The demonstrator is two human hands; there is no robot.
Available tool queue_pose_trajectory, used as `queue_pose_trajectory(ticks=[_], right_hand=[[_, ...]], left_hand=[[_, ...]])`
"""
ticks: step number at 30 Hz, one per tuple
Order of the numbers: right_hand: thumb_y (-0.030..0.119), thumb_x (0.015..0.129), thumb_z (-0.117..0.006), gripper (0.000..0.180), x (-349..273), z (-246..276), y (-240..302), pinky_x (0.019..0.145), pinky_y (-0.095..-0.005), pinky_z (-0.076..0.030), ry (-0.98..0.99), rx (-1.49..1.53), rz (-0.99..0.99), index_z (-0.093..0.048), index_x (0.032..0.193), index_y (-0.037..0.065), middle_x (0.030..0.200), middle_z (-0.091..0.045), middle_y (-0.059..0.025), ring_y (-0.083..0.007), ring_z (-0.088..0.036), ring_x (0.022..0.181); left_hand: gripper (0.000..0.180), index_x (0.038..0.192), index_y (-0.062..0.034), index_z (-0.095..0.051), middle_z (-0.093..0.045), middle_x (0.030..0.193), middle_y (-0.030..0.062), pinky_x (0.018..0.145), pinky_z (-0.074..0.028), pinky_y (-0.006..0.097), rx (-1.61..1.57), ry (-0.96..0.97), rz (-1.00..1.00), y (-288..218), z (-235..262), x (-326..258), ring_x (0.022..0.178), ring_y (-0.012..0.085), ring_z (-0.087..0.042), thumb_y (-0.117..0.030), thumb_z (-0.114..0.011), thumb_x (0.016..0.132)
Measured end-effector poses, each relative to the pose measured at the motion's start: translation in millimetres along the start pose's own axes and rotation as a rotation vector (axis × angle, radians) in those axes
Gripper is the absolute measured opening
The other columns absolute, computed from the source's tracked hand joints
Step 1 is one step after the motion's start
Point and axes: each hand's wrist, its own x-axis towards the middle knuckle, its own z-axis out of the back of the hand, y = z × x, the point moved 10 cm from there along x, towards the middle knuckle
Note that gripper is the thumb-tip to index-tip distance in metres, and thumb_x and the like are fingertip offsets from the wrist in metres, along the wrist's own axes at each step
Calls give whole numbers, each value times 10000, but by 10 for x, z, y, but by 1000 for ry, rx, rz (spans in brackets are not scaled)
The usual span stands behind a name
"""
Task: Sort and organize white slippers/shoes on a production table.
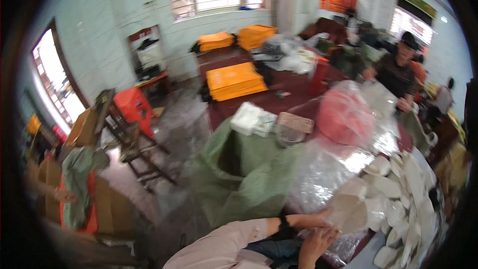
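My left hand (pixel 311 220), with a dark band at its wrist, reaches in from a pale sleeve. Its fingers are closed at the near end of a beige, sole-shaped piece (pixel 351 208), perhaps an insole. Right beside it, my right hand (pixel 318 243) has its fingers bent together at the same end; blur hides its exact grip. To the right lies a heap of similar beige pieces (pixel 398 204), loosely overlapping. Clear plastic wrap (pixel 318 174) spreads over the table just beyond my hands.
A green woven sack (pixel 249 179) hangs at the table's left edge. Behind stand a pink plastic-wrapped bundle (pixel 347 114) and orange stacks (pixel 236 80) on the dark red table. A wooden chair (pixel 137 144) is on the left. A co-worker (pixel 398 72) stands across the table.
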Motion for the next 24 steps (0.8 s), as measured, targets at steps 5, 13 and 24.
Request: queue_pose_trajectory(ticks=[5,13,24], right_hand=[[308,884,-528,392,-94,-302,151,947,-543,-380,21,-287,379,-560,1124,-1,1159,-542,-242,-476,-465,1130],[260,899,-513,370,-105,-224,-193,950,-524,-388,196,-112,571,-571,1189,39,1222,-517,-194,-403,-460,1150],[171,875,-508,257,-77,-427,-1498,825,-414,-451,-58,-506,254,-655,1050,55,1058,-634,-125,-260,-603,925]], left_hand=[[954,1482,-153,-8,-496,1191,130,884,-429,331,-6,-55,-145,159,115,296,1068,171,-470,-72,-668,798],[1017,1488,-213,39,-454,1278,237,856,-453,374,-217,-25,283,-325,-134,-129,1076,277,-511,38,-621,756],[998,1491,-192,40,-351,1424,139,1006,-344,293,-29,-36,-1,-387,-98,11,1252,217,-366,62,-601,770]])
